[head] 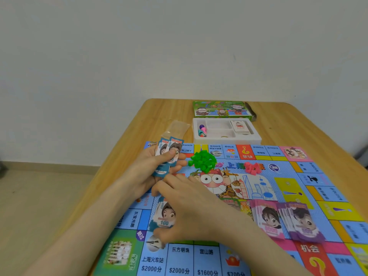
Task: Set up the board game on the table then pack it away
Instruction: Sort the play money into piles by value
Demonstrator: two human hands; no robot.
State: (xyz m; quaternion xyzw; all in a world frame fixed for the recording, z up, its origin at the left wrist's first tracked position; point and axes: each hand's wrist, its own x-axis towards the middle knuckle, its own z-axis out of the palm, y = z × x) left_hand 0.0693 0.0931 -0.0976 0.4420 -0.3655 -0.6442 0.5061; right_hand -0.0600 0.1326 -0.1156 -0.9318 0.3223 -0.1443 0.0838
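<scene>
Blue 100 notes in one hand and under the other, over the board [278, 176].
The left hand [147, 172], palm up at the board's 10 o'clock, has its grip closed on a fan of blue notes [169, 154], thumb pressed across them. The right hand [189, 206] reaches across at 8 o'clock, palm down, grip wide, resting on a single blue note [165, 218] that lies on the board, which is spread on the worktop [288, 120].

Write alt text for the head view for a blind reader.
The left hand holds fanned blue notes; the right hand reaches over a blue 100 note on the game board. Green pieces, pink pieces, pink notes and purple notes lie on the board, with the white tray and box beyond.
</scene>
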